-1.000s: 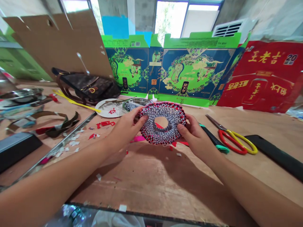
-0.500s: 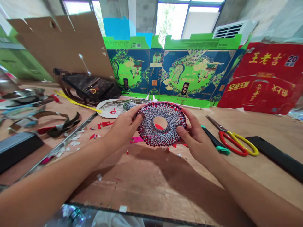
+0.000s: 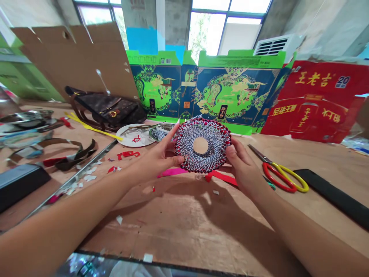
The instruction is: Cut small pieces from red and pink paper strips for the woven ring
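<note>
One speckled ring (image 3: 217, 144) is held above the table (image 3: 161, 231), the left hand (image 3: 154, 161) and right hand (image 3: 245, 169) gripping opposite sides of its rim between their fingers (image 3: 176, 160). It looks light, pliable, hardly slippery; I'd hold that rim, squeezing gently.

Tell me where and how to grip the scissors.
Grip the scissors by their looped handles, coming from the near side with the right hand once free. They lie with handles toward the camera and blades pointing away, so this likely avoids the edges.
</note>
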Demonstrator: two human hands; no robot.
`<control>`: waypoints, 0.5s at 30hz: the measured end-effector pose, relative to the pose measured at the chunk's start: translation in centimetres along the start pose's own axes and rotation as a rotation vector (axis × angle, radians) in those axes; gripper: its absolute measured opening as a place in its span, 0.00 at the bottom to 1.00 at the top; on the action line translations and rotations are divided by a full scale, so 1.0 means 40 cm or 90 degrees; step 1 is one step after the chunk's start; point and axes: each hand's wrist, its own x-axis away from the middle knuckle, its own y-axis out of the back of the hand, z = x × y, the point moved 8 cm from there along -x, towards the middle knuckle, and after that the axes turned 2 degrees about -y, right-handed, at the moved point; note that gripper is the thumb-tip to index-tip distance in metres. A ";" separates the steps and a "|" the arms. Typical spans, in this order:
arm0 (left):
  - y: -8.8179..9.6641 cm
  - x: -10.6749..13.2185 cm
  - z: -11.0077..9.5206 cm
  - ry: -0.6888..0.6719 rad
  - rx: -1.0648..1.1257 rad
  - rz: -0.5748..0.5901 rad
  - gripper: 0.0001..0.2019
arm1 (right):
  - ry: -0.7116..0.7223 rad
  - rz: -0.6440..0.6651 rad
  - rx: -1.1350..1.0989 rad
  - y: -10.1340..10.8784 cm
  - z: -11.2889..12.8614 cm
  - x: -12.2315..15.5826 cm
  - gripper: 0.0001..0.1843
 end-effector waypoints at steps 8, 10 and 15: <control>0.007 0.003 0.006 -0.016 -0.033 0.010 0.48 | 0.024 0.029 0.082 0.014 0.012 -0.014 0.36; 0.010 0.005 0.007 -0.010 -0.051 0.010 0.47 | 0.016 0.025 0.086 0.010 0.013 -0.011 0.36; 0.016 0.005 0.003 -0.001 -0.089 0.013 0.46 | 0.009 0.029 0.080 -0.004 0.013 -0.005 0.35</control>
